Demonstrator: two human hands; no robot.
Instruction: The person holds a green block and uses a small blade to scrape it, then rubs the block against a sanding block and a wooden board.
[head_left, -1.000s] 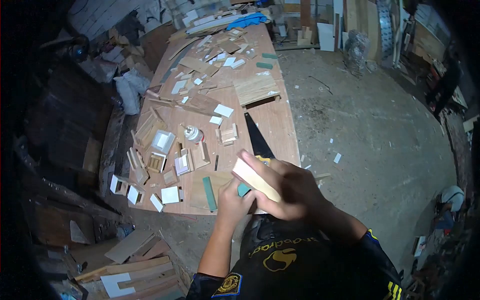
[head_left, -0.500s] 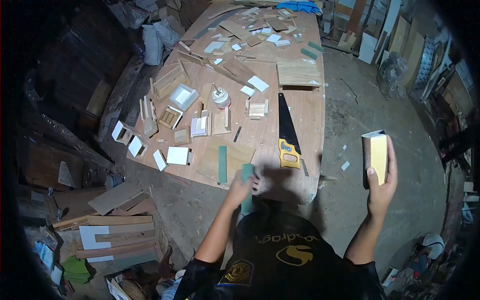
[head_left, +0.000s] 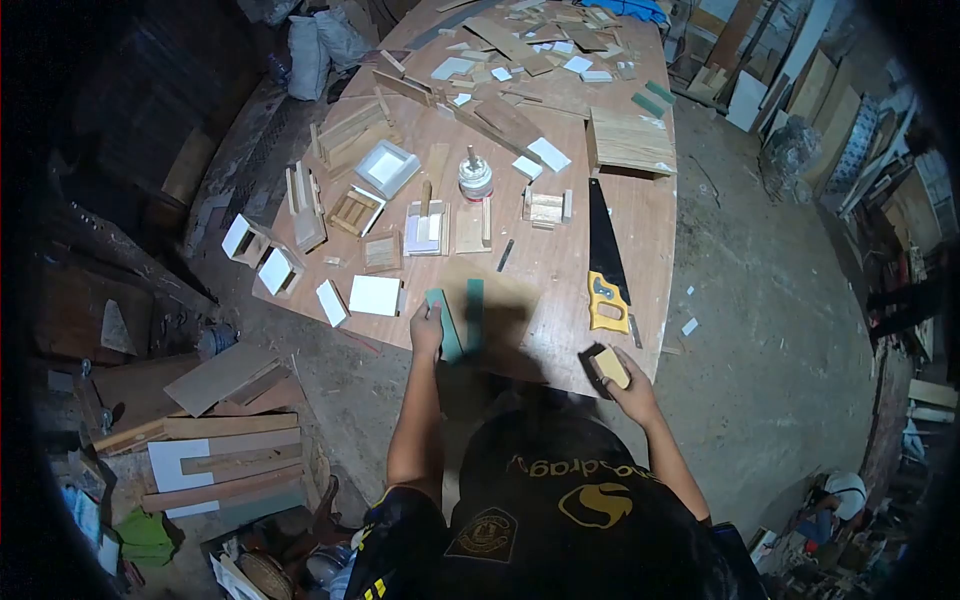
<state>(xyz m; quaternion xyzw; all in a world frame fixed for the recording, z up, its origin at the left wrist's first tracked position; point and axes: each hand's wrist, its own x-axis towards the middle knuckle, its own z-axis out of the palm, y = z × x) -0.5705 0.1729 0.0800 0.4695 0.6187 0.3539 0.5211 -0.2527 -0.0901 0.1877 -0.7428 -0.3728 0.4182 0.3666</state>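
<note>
My left hand [head_left: 426,332] is closed on a green strip [head_left: 444,322] at the near edge of the table, thumb on its upper end. A second green strip [head_left: 475,314] lies just right of it on a thin light wooden panel [head_left: 515,292], partly in shadow. Over the table's near right corner, my right hand [head_left: 634,394] grips a small block [head_left: 611,368] with a pale yellow face and dark sides. A handsaw [head_left: 608,300] with a yellow handle lies beyond my right hand, with a narrow dark metal strip [head_left: 635,330] beside it.
On the wooden table [head_left: 560,345] stand a white jar [head_left: 475,178] with a stick in it, several small wooden boxes and frames, and a larger wooden box [head_left: 632,140]. Offcuts cover the far end. Boards [head_left: 225,450] are piled on the floor at left.
My left hand has moved left and away from my body with the green strip. My right hand has come from out at the right to the table corner, still holding the block.
</note>
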